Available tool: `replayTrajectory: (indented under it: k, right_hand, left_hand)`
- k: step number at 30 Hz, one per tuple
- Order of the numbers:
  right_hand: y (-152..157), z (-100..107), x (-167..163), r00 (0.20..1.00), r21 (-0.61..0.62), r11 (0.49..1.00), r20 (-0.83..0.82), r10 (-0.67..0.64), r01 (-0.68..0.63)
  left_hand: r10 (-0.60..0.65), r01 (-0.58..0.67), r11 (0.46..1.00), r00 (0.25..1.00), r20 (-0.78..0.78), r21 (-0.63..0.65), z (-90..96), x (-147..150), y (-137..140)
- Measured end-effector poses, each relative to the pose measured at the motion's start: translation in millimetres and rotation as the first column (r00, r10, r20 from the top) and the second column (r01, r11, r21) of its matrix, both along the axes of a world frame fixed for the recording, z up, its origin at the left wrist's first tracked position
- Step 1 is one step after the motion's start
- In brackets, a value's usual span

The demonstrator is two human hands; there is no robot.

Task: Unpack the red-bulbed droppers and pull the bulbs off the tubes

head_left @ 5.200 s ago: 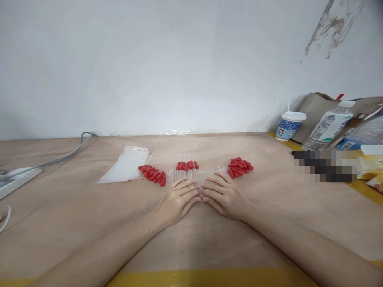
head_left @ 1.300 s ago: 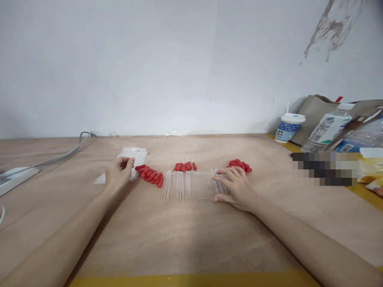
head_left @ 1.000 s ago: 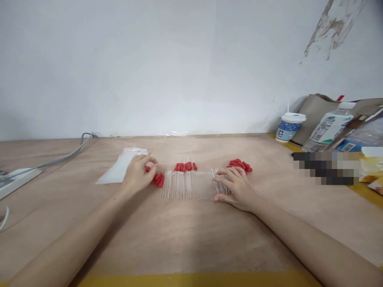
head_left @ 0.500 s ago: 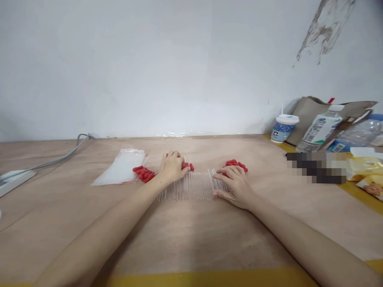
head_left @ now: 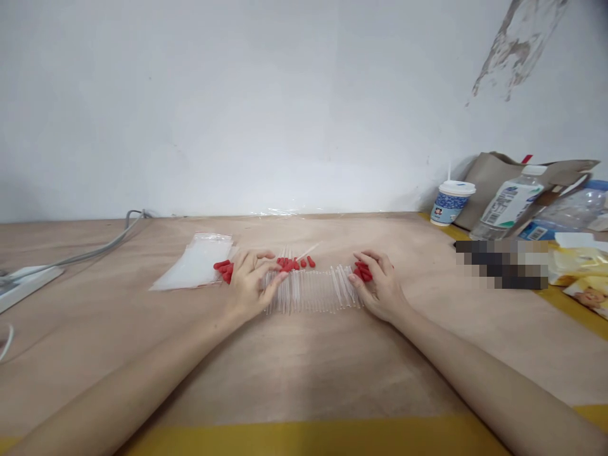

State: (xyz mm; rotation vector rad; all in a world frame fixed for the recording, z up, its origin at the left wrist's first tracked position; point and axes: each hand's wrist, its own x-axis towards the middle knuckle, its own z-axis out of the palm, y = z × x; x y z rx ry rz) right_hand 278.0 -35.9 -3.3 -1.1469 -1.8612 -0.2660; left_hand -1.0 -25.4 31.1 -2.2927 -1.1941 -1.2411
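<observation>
A row of thin clear plastic tubes [head_left: 316,291] lies side by side on the table before me. At the row's left end is my left hand [head_left: 249,284], its thumb and fingers apart, nothing seen in its grasp. My right hand [head_left: 382,288] curves around the right end with thumb and fingers spread. Small red pieces [head_left: 287,263] lie along the far edge of the tubes. A red pile [head_left: 222,270] is partly covered by my left hand, and another red pile [head_left: 363,271] shows behind my right fingers.
White plastic zip bags [head_left: 192,263] lie to the left, with a grey cable [head_left: 102,246] and white power strip [head_left: 33,282] beyond. At right stand a paper cup [head_left: 451,204], a water bottle [head_left: 510,206] and a grey-brown bag [head_left: 482,183]. The wall [head_left: 285,107] borders the table's back.
My left hand has drawn back toward me and to the left, uncovering red pieces and tubes. My right hand has shifted slightly right, off the tubes' tops to their end.
</observation>
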Motion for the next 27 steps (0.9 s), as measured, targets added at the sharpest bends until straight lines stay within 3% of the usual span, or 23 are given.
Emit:
replayTrajectory:
  k: [5, 11, 19, 23, 27]
  right_hand:
    - [-11.5, 6.2, -9.8, 0.962, 0.018, 0.984, 0.215, 0.167, -0.175]
    - [-16.7, 2.3, -30.3, 0.903, 0.024, 0.955, 0.334, 0.271, -0.296]
    - [-15.7, -0.7, -39.8, 0.899, 0.036, 0.94, 0.309, 0.311, -0.338]
    - [-15.8, -2.0, -42.2, 0.89, 0.029, 0.933, 0.311, 0.333, -0.359]
    - [-16.9, -2.5, -44.4, 0.873, 0.02, 0.921, 0.326, 0.362, -0.39]
  left_hand:
    - [-0.225, 0.225, 0.974, 0.974, -0.032, -0.011, -16.2, -9.1, -16.3]
    - [-0.366, 0.366, 0.931, 0.931, -0.001, -0.001, -20.3, -0.7, -19.2]
    - [-0.38, 0.377, 0.924, 0.924, -0.045, -0.059, -20.0, 0.9, -21.3]
    - [-0.399, 0.394, 0.916, 0.887, -0.231, -0.07, -19.6, 8.8, -22.7]
    - [-0.377, 0.406, 0.914, 0.861, -0.341, 0.015, -23.0, 16.8, -21.9]
